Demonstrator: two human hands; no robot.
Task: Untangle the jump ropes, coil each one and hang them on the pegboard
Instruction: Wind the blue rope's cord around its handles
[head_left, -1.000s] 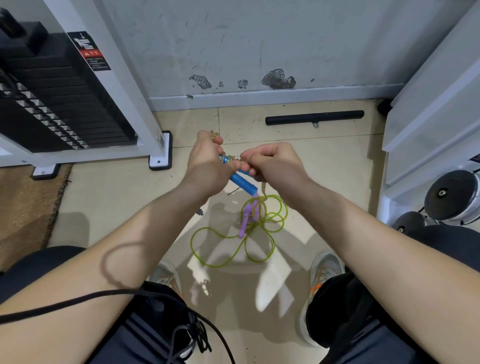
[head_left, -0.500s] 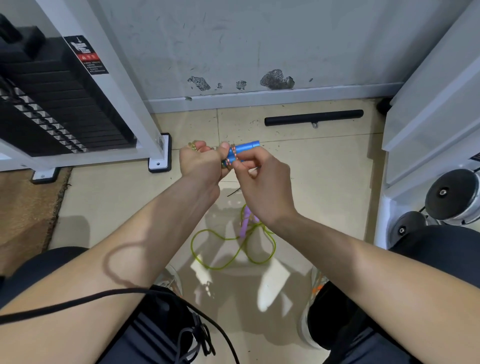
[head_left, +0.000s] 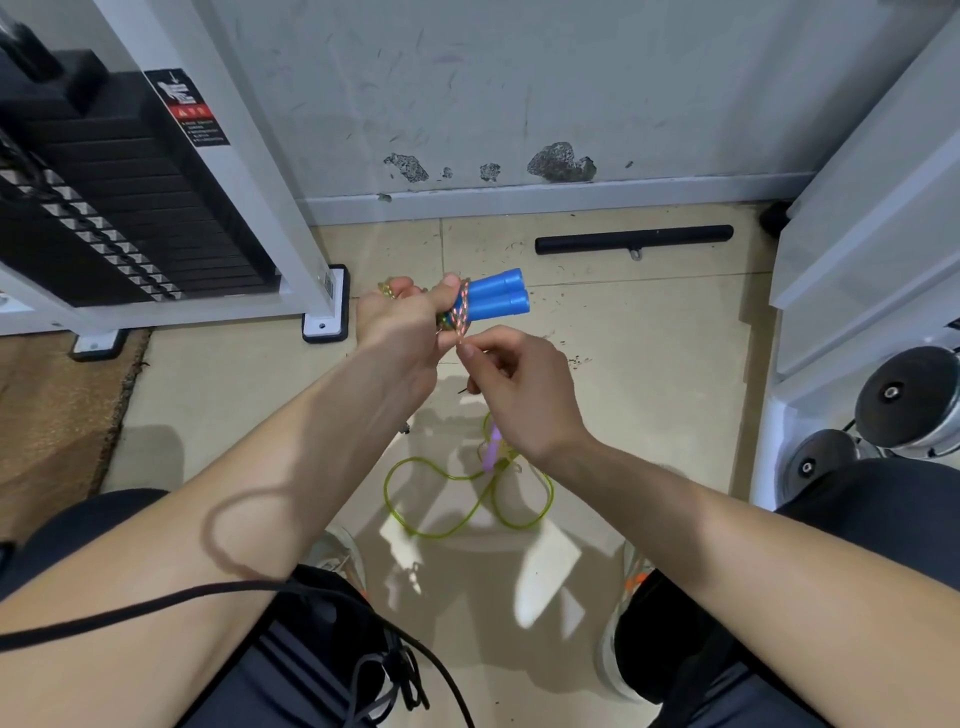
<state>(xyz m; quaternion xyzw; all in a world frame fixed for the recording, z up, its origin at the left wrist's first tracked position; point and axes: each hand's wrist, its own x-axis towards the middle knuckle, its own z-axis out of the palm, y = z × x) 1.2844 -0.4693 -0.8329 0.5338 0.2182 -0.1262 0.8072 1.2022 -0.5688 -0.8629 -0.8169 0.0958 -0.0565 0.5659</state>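
Observation:
My left hand (head_left: 400, 325) grips a coiled jump rope by its two blue handles (head_left: 496, 299), which lie side by side and point right. A multicoloured braided cord (head_left: 460, 312) is wound round the handles. My right hand (head_left: 519, 387), just below them, pinches the loose end of that cord. On the floor beneath my hands lies a second jump rope (head_left: 467, 493), thin and yellow-green with purple handles (head_left: 492, 453), in loose loops. No pegboard is in view.
A weight-stack machine (head_left: 119, 208) with a white frame stands at the left, and a brown mat (head_left: 52, 405) lies before it. A black bar (head_left: 634, 239) lies by the wall. A white rack with dumbbells (head_left: 904, 405) is at the right. A black cable (head_left: 208, 595) crosses my lap.
The blue handles have turned from pointing down to lying side by side and pointing right. My right hand has let go of them and dropped below, where it pinches the cord end.

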